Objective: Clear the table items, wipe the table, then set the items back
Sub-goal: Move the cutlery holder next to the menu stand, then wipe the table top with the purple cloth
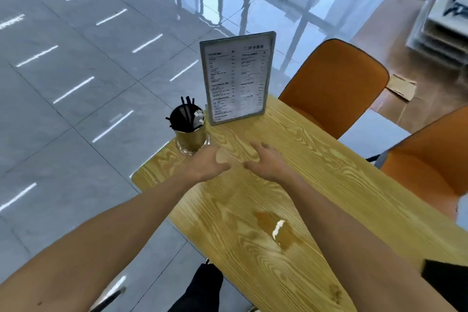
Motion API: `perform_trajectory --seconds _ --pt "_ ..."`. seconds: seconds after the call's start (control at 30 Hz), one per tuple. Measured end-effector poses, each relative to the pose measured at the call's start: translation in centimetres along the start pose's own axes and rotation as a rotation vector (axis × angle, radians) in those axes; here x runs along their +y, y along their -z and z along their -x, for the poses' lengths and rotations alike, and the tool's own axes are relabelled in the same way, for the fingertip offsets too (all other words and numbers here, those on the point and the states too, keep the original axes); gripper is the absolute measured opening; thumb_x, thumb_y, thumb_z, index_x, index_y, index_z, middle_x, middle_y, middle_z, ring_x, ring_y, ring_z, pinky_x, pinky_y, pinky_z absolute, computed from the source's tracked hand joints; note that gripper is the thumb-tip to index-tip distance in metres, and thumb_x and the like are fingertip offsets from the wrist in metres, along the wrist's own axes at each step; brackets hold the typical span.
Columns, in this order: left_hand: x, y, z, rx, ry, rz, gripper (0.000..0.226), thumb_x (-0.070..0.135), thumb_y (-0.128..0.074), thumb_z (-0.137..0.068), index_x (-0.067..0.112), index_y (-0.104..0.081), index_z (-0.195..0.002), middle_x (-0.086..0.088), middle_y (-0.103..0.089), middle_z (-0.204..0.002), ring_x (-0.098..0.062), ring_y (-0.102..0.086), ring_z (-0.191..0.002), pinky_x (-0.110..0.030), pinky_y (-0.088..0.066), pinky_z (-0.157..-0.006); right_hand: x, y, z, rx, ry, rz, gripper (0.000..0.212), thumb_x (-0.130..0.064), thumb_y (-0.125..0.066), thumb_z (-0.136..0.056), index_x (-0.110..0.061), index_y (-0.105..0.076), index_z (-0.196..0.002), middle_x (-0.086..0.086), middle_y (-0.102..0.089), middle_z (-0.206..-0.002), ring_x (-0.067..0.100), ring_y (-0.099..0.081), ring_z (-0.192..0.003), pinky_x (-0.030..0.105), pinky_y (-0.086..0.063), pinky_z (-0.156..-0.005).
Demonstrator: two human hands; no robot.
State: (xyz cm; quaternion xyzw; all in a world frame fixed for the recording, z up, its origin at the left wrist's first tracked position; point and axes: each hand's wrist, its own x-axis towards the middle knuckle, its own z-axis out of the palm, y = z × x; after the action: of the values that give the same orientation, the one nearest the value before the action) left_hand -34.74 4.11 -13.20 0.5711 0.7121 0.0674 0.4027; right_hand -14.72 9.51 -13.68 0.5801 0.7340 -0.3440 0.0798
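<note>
Both hands extended over yellow wood-grain table (pixel 316 159), fingers loose, nothing held. Left hand (pixel 206 163) seen just beside gold metal cup of black straws (pixel 190 132), cup ahead-left of its grip, upright. Right hand (pixel 268 159) nearer upright grey-framed menu stand (pixel 236 78), standing beyond cup. Brown spill (pixel 278 232) on table, well short of cup.

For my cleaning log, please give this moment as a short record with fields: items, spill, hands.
items: menu stand upright at the table's far corner; cup of black straws beside it
spill: brown puddle near the table's middle, not wiped
left hand: open, near the cup, holds nothing
right hand: open above the table, holds nothing
</note>
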Motion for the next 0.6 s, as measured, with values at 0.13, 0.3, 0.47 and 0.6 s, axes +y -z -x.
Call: perform_trajectory --seconds 0.13,0.3,0.47,0.6 --pt "5.8 -3.0 0.6 -0.022 -0.140 -0.183 0.078 0.055 -0.066 -0.087 0.009 -0.043 -0.146 -0.012 -0.046 -0.151 -0.029 -0.041 -0.139 -0.040 -0.037 -0.111 5.4 1.4 5.0 0.073 -0.093 0.039 0.078 -0.063 -0.053 -0.093 -0.032 -0.024 -0.159 0.010 -0.022 -0.167 0.037 -0.013 -0.154 0.061 -0.014 -0.122" --pt "13.1 -8.4 2.1 0.003 -0.282 -0.348 0.085 0.061 -0.065 -0.085 0.015 -0.038 -0.151 -0.011 -0.042 -0.155 -0.029 -0.037 -0.142 -0.046 -0.036 -0.114 12.5 2.9 12.4 0.195 -0.220 0.070 0.077 -0.064 -0.050 -0.094 -0.032 -0.024 -0.159 0.009 -0.017 -0.169 0.036 -0.007 -0.155 0.063 -0.004 -0.121" --pt "20.2 -14.1 4.8 -0.035 -0.448 -0.445 0.088 0.064 -0.060 -0.088 0.016 -0.031 -0.155 -0.013 -0.032 -0.161 -0.030 -0.025 -0.149 -0.047 -0.025 -0.120 19.5 3.5 20.5 0.295 -0.343 0.036 0.075 -0.062 -0.050 -0.096 -0.030 -0.024 -0.159 0.009 -0.017 -0.169 0.036 -0.009 -0.155 0.061 -0.010 -0.122" --pt "24.6 -19.1 7.2 -0.086 -0.587 -0.422 0.086 0.062 -0.062 -0.088 0.015 -0.033 -0.154 -0.010 -0.037 -0.157 -0.028 -0.032 -0.146 -0.047 -0.032 -0.116 24.5 3.1 26.8 0.371 -0.429 -0.021 0.075 -0.060 -0.049 -0.097 -0.029 -0.021 -0.160 0.010 -0.015 -0.169 0.035 -0.007 -0.155 0.059 -0.007 -0.123"
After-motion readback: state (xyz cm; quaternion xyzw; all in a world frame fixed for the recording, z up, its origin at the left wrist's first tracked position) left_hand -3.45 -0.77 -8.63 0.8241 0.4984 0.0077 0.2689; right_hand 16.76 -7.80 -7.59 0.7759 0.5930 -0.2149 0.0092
